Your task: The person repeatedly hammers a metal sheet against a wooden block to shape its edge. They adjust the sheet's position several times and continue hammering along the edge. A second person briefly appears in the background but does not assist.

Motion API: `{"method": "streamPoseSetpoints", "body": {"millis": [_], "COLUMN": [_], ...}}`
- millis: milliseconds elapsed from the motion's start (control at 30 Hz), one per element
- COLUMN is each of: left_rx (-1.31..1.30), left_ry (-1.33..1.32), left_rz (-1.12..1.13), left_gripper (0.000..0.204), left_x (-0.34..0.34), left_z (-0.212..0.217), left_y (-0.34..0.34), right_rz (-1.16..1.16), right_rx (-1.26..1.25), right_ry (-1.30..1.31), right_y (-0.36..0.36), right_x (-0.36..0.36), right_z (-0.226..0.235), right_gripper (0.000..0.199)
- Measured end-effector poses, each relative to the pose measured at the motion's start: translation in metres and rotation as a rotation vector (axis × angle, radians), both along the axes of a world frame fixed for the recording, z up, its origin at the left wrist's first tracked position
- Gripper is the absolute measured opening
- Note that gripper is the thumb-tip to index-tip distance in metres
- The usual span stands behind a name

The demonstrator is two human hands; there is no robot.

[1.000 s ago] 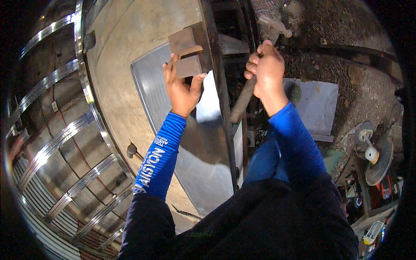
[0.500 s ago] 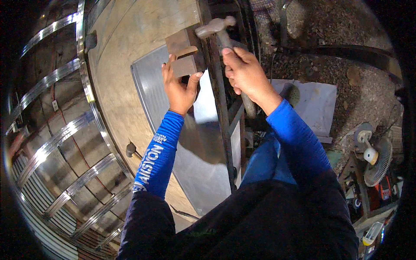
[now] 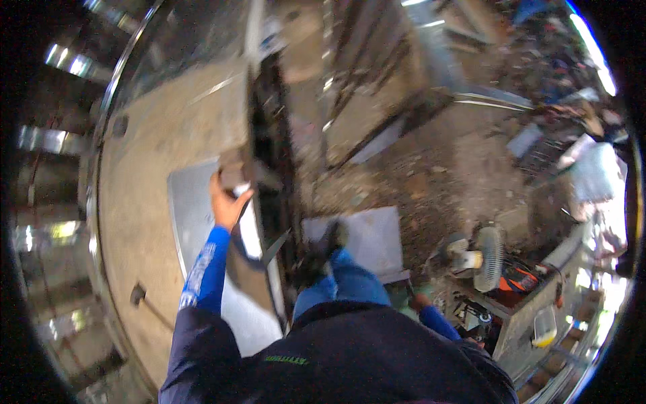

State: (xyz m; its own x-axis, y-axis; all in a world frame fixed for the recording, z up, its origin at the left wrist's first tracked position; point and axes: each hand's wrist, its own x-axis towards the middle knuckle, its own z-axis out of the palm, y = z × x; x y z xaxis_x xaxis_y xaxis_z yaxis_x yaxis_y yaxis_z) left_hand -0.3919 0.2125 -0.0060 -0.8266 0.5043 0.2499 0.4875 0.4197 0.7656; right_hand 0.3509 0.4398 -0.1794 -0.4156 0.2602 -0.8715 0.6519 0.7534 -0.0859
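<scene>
My left hand (image 3: 229, 204) is closed around a brown block (image 3: 233, 174), thumb on one side and fingers on the other. The block rests at the edge of a shiny metal sheet (image 3: 195, 195) lying on the wooden worktable (image 3: 145, 222). Low on the right, beside my hip, my right hand (image 3: 421, 302) is small and blurred. A dark handle, seemingly the hammer (image 3: 408, 283), sticks up from it; the hammer's head cannot be made out.
A mallet (image 3: 138, 294) lies on the worktable, left of my arm. A pale board (image 3: 377, 236) is on the floor by my foot. To the right stand a fan (image 3: 489, 257) and a bench (image 3: 518, 310) with an orange-and-black thing. Metal framing (image 3: 101, 202) runs along the left.
My view has turned to the right, bringing more floor and the bench into sight. The right hand has dropped from beside the block to my right side. The left hand still holds the block.
</scene>
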Motion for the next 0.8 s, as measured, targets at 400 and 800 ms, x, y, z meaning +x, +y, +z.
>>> {"method": "streamPoseSetpoints", "body": {"millis": [400,800], "left_rx": [-0.265,-0.32], "left_ry": [-0.119,-0.175], "left_rz": [0.351,0.537], "left_gripper": [0.053,0.053], "left_x": [-0.035,0.114], "left_z": [0.003,0.022], "left_y": [0.026,-0.133], "right_rz": [-0.051,-0.878], "right_rx": [0.005,0.045], "right_ry": [-0.149,0.421], "right_y": [-0.056,-0.068], "right_x": [0.172,-0.033], "right_z": [-0.038,-0.007], "right_gripper": [0.033,0.039]}}
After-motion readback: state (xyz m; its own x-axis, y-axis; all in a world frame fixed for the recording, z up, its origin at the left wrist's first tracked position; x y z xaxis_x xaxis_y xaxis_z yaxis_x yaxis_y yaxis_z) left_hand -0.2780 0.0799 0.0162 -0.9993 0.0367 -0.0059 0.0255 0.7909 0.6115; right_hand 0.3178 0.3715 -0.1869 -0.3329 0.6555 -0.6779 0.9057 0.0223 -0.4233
